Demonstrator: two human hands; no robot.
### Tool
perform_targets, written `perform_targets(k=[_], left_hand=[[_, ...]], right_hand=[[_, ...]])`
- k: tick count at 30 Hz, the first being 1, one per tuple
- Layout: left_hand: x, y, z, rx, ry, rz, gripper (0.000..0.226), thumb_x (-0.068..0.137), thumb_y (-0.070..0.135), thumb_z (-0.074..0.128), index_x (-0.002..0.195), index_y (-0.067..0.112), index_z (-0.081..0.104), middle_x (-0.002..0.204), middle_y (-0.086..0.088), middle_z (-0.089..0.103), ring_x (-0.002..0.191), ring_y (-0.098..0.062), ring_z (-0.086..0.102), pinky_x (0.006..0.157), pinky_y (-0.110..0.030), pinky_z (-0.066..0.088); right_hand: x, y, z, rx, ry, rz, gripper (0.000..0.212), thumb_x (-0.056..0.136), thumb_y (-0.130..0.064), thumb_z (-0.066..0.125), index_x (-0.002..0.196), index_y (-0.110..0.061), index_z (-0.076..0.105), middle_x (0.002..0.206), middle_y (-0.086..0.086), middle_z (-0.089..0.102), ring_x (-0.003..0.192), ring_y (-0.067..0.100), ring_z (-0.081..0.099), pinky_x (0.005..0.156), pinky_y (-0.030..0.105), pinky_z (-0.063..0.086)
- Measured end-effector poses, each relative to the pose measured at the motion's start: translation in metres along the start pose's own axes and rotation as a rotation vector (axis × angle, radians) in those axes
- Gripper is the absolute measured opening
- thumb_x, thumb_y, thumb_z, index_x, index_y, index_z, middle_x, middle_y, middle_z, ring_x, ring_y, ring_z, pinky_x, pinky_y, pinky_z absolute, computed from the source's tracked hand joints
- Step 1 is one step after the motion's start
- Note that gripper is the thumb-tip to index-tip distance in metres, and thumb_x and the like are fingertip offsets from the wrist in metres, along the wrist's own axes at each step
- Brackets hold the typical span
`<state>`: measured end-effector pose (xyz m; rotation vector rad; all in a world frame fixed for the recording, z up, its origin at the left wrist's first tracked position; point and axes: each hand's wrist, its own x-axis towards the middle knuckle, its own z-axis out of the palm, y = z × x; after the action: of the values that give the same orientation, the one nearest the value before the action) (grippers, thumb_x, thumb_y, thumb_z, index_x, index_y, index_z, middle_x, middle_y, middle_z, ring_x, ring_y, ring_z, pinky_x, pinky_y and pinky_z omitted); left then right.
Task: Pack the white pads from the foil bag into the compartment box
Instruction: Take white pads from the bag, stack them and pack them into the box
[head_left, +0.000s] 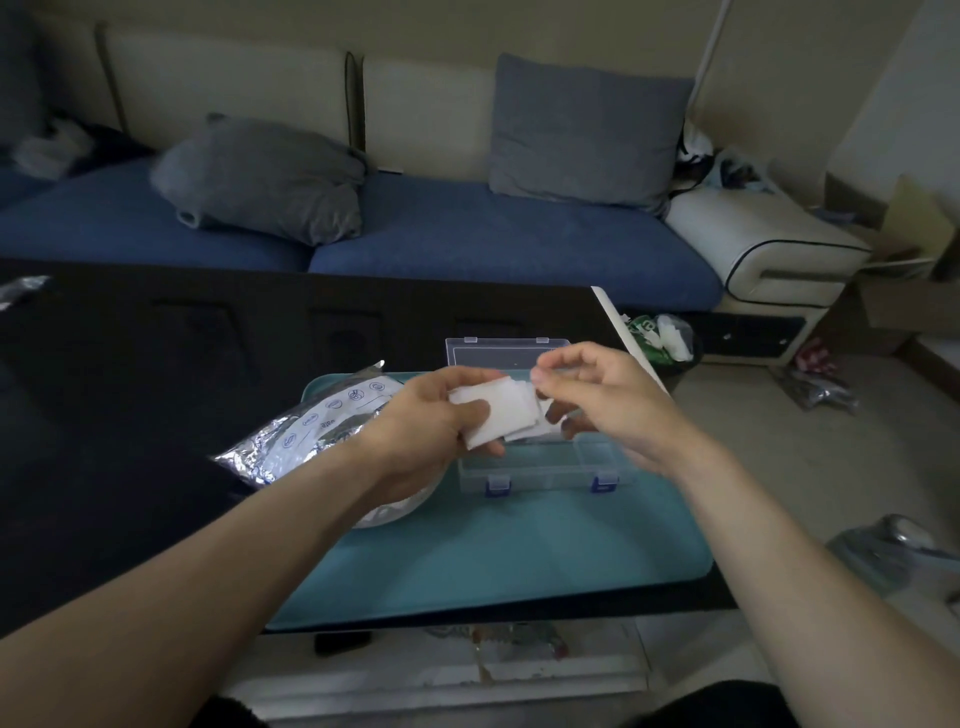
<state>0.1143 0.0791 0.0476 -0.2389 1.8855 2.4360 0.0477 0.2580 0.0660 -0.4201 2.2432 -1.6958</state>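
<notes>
Your left hand (434, 415) holds a small stack of white pads (496, 413) above the open compartment box (540, 465). Its thumb lies across the top of the stack and its other fingers curl underneath, so the pads are pinched between them. Your right hand (597, 395) meets the stack from the other side: its thumb and forefinger are pressed together on the right edge of the pads, and the remaining fingers hang loosely curled below. Whether those two fingers grip a single pad or only touch the stack, you cannot tell from here.

The compartment box is clear plastic with two blue latches on its near wall, and its lid (506, 353) stands open at the far side. It sits on a teal mat (498, 556) laid on the dark surface (130, 395). What lies inside the compartments is hidden behind your hands.

The foil bag (306, 434) lies just left of the box, partly on the mat and partly on the dark surface, passing under your left wrist. Its printed side faces up.

Beyond the surface stands a sofa (467, 234) with blue seat cushions and two grey pillows (260, 176). A small bin (662, 338) stands on the floor off the right edge.
</notes>
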Motion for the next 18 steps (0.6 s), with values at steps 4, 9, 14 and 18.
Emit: perform_targets(k=[4,9,14,18], left_hand=[[-0.001,0.006,-0.001,-0.029,0.016,0.027,0.029,0.095,-0.015,0.045,0.115,-0.001,0.061,0.108,-0.016,0.062,0.077,-0.022,0.067,0.055,-0.024,0.056],[-0.003,0.005,-0.001,0.050,0.037,0.048,0.029,0.096,-0.014,0.045,0.118,-0.001,0.060,0.110,-0.018,0.062,0.070,-0.023,0.071,0.057,-0.026,0.059],[-0.004,0.006,-0.002,0.063,0.162,0.058,0.034,0.098,-0.014,0.040,0.124,-0.002,0.057,0.118,-0.021,0.061,0.071,-0.029,0.074,0.060,-0.030,0.062],[-0.002,0.007,0.004,0.093,0.289,0.128,0.037,0.097,-0.010,0.041,0.120,0.008,0.063,0.108,-0.007,0.066,0.076,-0.015,0.071,0.072,-0.031,0.062]], right_hand=[[-0.006,0.004,-0.002,0.108,-0.215,0.061,0.037,0.085,0.001,0.074,0.119,-0.004,0.060,0.083,0.012,0.075,0.074,0.022,0.073,0.065,0.031,0.060],[-0.009,-0.001,-0.009,0.175,-0.183,0.047,0.045,0.074,0.004,0.078,0.116,0.001,0.062,0.083,0.017,0.075,0.072,0.024,0.073,0.062,0.029,0.061],[-0.010,-0.004,-0.015,0.277,0.043,0.056,0.030,0.081,0.005,0.074,0.109,0.000,0.064,0.080,0.014,0.074,0.066,0.019,0.070,0.057,0.024,0.058],[-0.010,-0.011,-0.001,0.485,0.037,0.148,0.007,0.088,-0.006,0.071,0.088,-0.011,0.066,0.080,0.007,0.074,0.067,0.014,0.073,0.055,0.021,0.056]])
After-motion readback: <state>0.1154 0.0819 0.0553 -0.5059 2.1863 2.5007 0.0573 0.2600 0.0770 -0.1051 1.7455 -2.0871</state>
